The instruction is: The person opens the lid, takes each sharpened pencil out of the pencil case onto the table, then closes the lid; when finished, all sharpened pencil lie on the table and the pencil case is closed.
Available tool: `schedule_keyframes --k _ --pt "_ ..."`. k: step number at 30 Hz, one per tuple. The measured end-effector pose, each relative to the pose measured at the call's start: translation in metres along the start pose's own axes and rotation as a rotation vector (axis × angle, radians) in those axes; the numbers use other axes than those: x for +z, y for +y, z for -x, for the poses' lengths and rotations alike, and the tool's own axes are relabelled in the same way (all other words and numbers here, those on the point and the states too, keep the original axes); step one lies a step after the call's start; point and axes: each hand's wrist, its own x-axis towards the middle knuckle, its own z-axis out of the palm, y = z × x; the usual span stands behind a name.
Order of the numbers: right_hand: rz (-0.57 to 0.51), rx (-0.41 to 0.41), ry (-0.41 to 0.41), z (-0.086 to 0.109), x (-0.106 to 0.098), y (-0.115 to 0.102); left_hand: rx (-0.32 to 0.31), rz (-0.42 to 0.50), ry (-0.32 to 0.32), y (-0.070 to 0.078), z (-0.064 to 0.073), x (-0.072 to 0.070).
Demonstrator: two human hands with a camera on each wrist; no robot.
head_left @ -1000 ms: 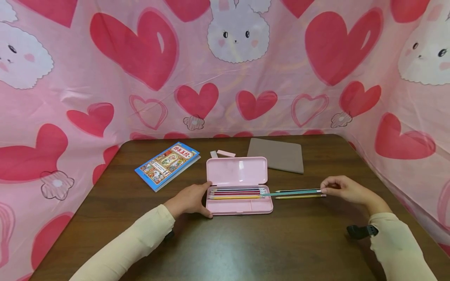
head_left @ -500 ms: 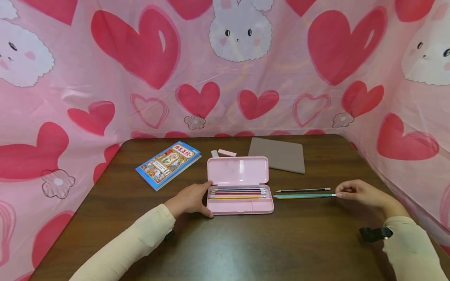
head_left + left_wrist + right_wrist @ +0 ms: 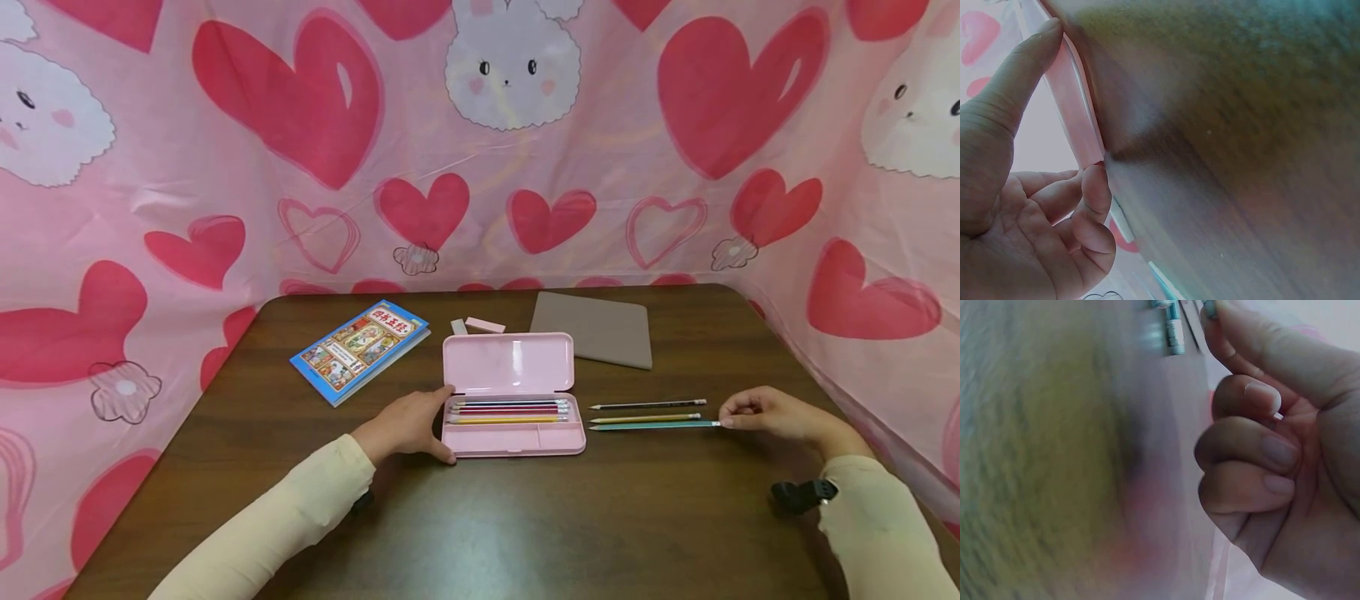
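Observation:
An open pink pencil case (image 3: pixel 491 443) lies on the table with several pencils (image 3: pixel 510 410) in its rear compartment. My left hand (image 3: pixel 405 423) grips its left end, thumb at the front corner and index finger at the back; in the left wrist view the thumb (image 3: pixel 1035 53) presses the pink wall. To the right of the case, my right hand (image 3: pixel 768 414) pinches the end of a teal pencil (image 3: pixel 652 426) between thumb and index finger, the other fingers curled. Behind that pencil lie a yellowish pencil (image 3: pixel 645 418) and a black pencil (image 3: pixel 648 406), roughly parallel.
A blue-edged book (image 3: pixel 360 350) lies at the back left. Behind the raised lid are a small grey block (image 3: pixel 458 327) and a pink block (image 3: pixel 485 325). A grey-brown flat notebook (image 3: pixel 596 329) lies at the back right. Heart-printed cloth (image 3: pixel 420 150) surrounds the table.
My right hand has drawn the teal pencil rightward away from the case, then down to the near side of the yellowish pencil. My left hand stays on the case.

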Motion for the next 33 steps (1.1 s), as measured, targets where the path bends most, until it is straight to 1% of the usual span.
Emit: schedule_keyframes --k 3,6,10,13,16,19,23,28,33 --pt "-0.018 0.003 0.001 -0.003 0.002 0.005 -0.005 0.000 -0.002 0.000 0.000 0.000" --pt "-0.026 -0.015 0.005 -0.004 0.004 0.009 -0.006 0.003 -0.005 -0.001 0.000 0.001" --pt "-0.016 -0.012 0.015 -0.005 0.006 0.009 -0.004 0.001 -0.006 -0.001 0.000 0.000" --pt "0.017 0.031 0.034 -0.006 0.006 0.007 0.000 -0.001 -0.004 0.000 0.000 -0.001" --pt "0.077 0.099 0.076 -0.006 0.005 0.004 0.007 -0.007 -0.005 0.000 0.000 -0.001" --pt "0.115 0.161 0.141 -0.007 0.007 0.000 0.015 -0.018 -0.005 0.000 0.000 -0.001" --pt "0.105 0.191 0.191 -0.014 0.011 -0.012 0.016 -0.017 -0.001 0.000 0.000 -0.001" --pt "0.060 0.201 0.184 -0.028 0.016 -0.029 0.005 0.002 -0.005 0.000 -0.001 0.000" --pt "0.016 0.165 0.170 -0.045 0.023 -0.038 0.006 0.012 -0.007 0.000 0.000 -0.001"
